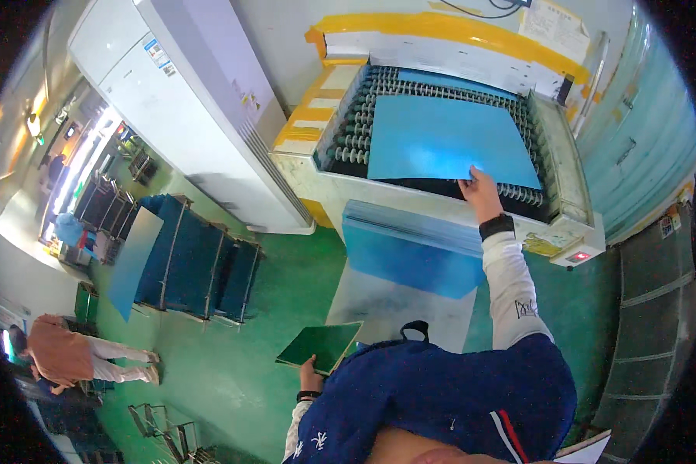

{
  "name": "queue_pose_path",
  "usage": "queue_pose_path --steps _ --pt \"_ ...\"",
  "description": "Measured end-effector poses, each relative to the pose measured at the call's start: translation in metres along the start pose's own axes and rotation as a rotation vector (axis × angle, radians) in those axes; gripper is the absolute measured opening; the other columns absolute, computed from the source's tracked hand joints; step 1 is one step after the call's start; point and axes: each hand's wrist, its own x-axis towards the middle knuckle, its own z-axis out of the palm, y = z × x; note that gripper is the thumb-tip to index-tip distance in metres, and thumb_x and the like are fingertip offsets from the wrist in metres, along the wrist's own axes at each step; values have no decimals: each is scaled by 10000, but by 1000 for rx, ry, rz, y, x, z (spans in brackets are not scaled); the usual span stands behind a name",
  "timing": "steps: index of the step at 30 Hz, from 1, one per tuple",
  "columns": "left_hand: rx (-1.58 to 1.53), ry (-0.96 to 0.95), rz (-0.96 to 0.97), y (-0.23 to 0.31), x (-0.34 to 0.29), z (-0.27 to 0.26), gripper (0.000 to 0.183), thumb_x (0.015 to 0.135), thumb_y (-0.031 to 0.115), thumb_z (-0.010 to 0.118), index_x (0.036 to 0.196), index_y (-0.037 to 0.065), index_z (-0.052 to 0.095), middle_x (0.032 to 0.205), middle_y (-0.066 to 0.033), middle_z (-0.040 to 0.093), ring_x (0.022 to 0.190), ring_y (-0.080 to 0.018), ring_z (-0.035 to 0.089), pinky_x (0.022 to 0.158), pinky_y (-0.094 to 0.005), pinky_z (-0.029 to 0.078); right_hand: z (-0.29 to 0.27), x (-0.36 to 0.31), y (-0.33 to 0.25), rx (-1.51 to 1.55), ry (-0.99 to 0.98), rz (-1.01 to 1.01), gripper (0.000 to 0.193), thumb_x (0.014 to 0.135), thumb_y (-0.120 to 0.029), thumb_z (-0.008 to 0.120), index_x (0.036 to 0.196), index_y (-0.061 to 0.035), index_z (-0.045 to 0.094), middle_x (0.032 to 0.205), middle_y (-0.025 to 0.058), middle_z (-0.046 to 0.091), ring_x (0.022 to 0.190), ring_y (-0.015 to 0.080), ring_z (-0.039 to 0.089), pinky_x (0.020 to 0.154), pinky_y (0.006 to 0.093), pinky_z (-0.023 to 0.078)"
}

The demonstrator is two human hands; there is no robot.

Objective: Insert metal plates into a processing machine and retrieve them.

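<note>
blue sheet on the rollers, green board at the side

the right hand (479, 189) is stretched forward, fingers pinching the near edge of a blue sheet (441, 139) that lies flat on the roller bed (348, 131) of a conveyor machine (564, 224). the left hand (310, 377) hangs low by the hip, gripping the bottom edge of a dark green board (321, 346), though its fingers are mostly hidden. below the machine a stack of blue sheets (406, 247) leans against its front. racks of blue sheets (193, 263) stand on the green floor (224, 371) to the left, beside a tall white cabinet (185, 100). another person (69, 356) bends over farther left.
</note>
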Motion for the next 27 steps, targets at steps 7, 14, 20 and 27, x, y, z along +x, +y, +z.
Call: queue_pose_path --steps 7,14,20,27 --pt "-657 69 -438 -32 -4 3 504 753 -93 528 1256 -77 504 1169 -232 590 1095 -309 573 966 -380 436 64 -3 -69 318 -30 777 268 923 -256 582 1058 -25 593 1019 142 660 918 220 636 735 337 543" --pt "-269 -16 -423 -61 8 -4 469 774 -90 544 1241 -97 500 1129 -198 615 1054 -262 591 919 -355 468 99 1 -74 -2 -100 655 315 914 -328 589 969 -22 640 922 110 695 817 206 664 721 300 534" --pt "-43 -81 -223 134 -6 -15 511 744 -52 599 1246 -82 508 1119 -202 625 1040 -263 601 909 -346 468 105 28 -50 -1053 -78 -34 315 872 -344 621 1074 -104 655 1025 103 683 925 279 644 801 402 507" --pt "-565 80 -667 131 -7 -16 585 699 -106 566 1278 -76 495 1127 -174 627 967 -228 609 898 -330 470 115 44 -28 -1460 -19 -303 479 838 -394 619 1263 -177 573 1396 153 455 1295 378 390 1043 532 302"
